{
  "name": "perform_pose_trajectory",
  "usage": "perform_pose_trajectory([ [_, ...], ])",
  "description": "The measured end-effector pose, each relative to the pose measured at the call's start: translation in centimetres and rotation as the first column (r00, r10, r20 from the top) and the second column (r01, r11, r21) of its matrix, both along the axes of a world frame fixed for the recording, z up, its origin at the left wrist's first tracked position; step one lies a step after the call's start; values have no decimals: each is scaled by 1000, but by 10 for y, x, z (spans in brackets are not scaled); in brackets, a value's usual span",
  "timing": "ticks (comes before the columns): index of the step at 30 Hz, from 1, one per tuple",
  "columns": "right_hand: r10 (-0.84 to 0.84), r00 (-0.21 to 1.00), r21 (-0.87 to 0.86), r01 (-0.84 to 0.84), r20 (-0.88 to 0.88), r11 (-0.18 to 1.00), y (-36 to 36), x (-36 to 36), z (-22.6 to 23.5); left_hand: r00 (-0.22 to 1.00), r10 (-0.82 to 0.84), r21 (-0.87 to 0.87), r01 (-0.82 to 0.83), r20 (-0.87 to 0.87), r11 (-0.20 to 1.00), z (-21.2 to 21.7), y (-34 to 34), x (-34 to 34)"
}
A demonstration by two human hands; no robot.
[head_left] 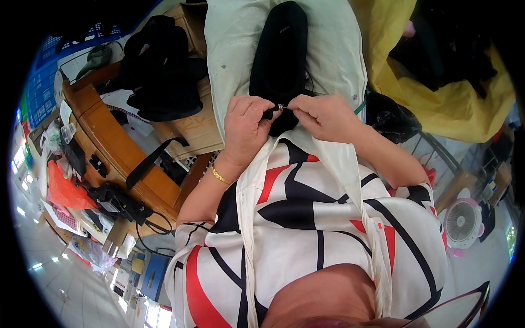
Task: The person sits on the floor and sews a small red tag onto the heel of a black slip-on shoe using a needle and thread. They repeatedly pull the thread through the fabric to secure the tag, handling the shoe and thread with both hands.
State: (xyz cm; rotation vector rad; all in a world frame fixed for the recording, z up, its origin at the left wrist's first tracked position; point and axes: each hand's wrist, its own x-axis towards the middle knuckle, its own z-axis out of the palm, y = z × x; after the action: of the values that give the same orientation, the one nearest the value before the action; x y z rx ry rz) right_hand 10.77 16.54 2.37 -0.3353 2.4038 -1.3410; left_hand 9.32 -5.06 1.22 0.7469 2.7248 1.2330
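A long, rounded black fabric piece (280, 46) lies over the pale apron cloth (336, 38) on my lap, with tiny light marks near its far end. My left hand (247, 117) pinches the near edge of the black piece, where a small dark-and-white tag (281, 107) shows between the fingertips. Close beside it, my right hand (325, 116) is closed in a pinch on something thin at the tag. That thin thing is too small to make out. Both hands nearly meet at the tag.
On the left, black garments (164, 65) are heaped on a cardboard box (191, 128) by a wooden sewing table (139, 169). To the right hang a yellow bag (432, 112) of dark cloth and a black plastic bag (391, 117). A small fan (462, 220) stands farther right.
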Motion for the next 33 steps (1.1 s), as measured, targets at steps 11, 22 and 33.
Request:
perform_pose_trajectory([
  [11,42,999,14,-42,-14,999,0,2,-5,999,1,12,-1,-47,1000,-4,-1,1],
  [22,45,999,33,-45,3,998,-5,3,-4,997,24,23,-22,-74,999,-6,0,2],
  [33,28,999,36,-29,28,999,-20,4,-18,994,31,55,-26,-105,998,-5,-2,6],
])
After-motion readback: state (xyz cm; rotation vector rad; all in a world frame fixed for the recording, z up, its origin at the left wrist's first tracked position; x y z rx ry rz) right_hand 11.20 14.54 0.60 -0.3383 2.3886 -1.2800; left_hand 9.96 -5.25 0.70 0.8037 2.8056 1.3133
